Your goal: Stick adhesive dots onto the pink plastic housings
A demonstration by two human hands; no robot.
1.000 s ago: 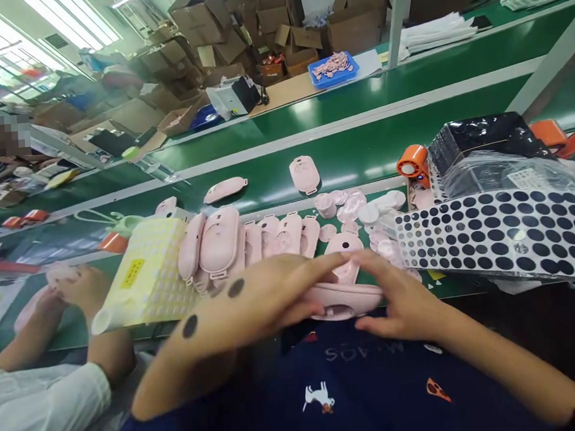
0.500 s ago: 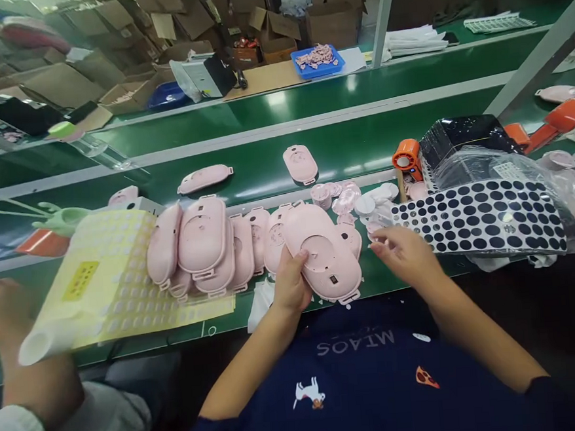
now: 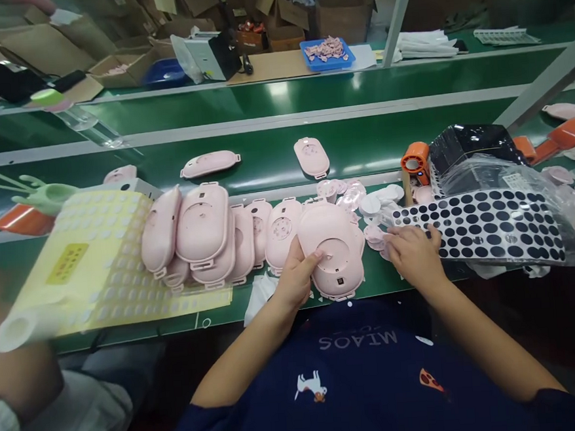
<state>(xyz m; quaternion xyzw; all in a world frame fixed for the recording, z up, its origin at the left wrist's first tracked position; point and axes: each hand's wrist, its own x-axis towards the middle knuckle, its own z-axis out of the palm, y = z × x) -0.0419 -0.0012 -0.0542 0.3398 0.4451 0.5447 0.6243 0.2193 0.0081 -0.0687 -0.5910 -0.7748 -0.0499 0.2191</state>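
My left hand [image 3: 296, 277] grips the left edge of a pink oval plastic casing [image 3: 326, 229], thumb on its face. The casing has a round recess and a small dark rectangular opening near its lower end. My right hand [image 3: 413, 256] is palm down, fingers bent together by the small pink round pieces [image 3: 375, 234] and the left end of a sheet of black dots [image 3: 495, 227]. What those fingertips pinch, if anything, is hidden. Left of my left hand, several similar pink casings [image 3: 203, 221] lean in an overlapping row.
A yellow sheet of pale round stickers [image 3: 93, 255] lies left, near another person's blurred arm [image 3: 16, 352]. An orange handheld fan [image 3: 415, 160] and a black plastic tray [image 3: 474, 143] stand right. Pink casings [image 3: 311, 156] lie farther back on the green surface [image 3: 262, 128].
My right hand has moved slightly right and turned palm down over the small pieces and dotted sheet's end. The casing in my left hand has turned more upright. The view has shifted a little.
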